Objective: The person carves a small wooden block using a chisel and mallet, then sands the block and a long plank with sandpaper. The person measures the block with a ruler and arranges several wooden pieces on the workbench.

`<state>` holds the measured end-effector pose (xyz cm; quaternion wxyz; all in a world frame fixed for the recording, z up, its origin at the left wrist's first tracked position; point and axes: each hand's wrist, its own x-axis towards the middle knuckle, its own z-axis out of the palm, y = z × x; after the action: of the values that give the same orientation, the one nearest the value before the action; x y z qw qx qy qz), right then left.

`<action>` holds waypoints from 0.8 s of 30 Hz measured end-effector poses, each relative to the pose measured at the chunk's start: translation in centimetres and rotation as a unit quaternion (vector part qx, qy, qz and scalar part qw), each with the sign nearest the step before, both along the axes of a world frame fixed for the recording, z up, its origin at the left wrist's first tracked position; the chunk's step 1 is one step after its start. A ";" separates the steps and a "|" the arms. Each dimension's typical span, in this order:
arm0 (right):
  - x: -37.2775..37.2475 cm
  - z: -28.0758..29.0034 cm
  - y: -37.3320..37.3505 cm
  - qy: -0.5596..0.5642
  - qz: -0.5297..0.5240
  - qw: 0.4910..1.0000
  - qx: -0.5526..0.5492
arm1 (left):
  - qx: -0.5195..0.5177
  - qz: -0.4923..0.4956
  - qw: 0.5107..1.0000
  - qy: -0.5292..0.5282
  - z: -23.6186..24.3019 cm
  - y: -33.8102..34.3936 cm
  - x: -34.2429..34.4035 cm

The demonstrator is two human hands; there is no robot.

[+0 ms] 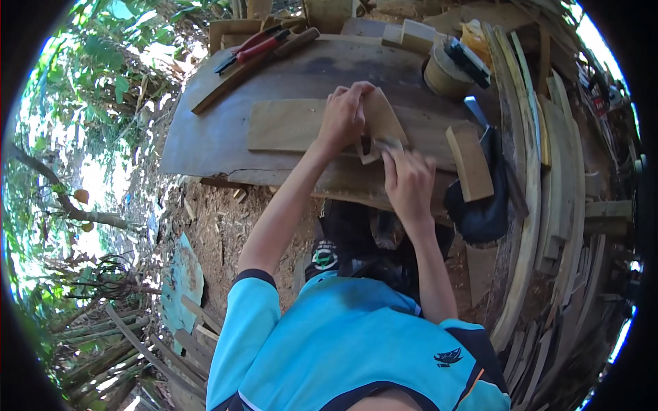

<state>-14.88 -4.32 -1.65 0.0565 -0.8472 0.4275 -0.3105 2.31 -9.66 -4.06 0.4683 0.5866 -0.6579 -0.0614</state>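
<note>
My left hand (345,116) grips a tan wooden piece (384,116) with a notch near its lower end, held over a longer flat board (277,127) on the worn wooden bench (192,144). My right hand (408,171) is closed on a small object at that notch, smeared by motion and too unclear to name. To the right, a short wooden block (469,161) rests on a black cloth item (466,219), beside a tool with a pale blue handle or blade (476,109).
Red-handled pliers (257,48) lie on a stick at the back left. A wooden cylinder (445,75) with dark objects on it and small blocks (416,35) stand at the back right. Long planks (555,185) line the right side. Foliage and branches are at left, wood scraps on the ground.
</note>
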 end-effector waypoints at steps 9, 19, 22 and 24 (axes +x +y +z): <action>2.1 -0.8 -1.2 -0.078 -0.007 0.995 -0.063 | 0.012 0.033 0.999 0.002 0.1 -0.3 -0.4; -3.3 0.5 2.2 -0.086 -0.010 0.993 0.086 | 0.114 0.032 0.993 -0.015 1.6 0.3 -0.7; -5.2 0.5 1.3 -0.097 -0.070 0.992 0.041 | 0.180 0.018 0.980 0.079 2.6 -0.2 0.9; -6.0 0.9 1.1 -0.076 -0.070 0.991 -0.085 | 0.133 0.054 0.984 0.103 3.4 -0.2 2.2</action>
<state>-20.88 -3.25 -0.71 -0.0053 -0.7909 0.4523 -0.4121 4.55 -9.82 -0.63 0.4537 0.6688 -0.5597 -0.1833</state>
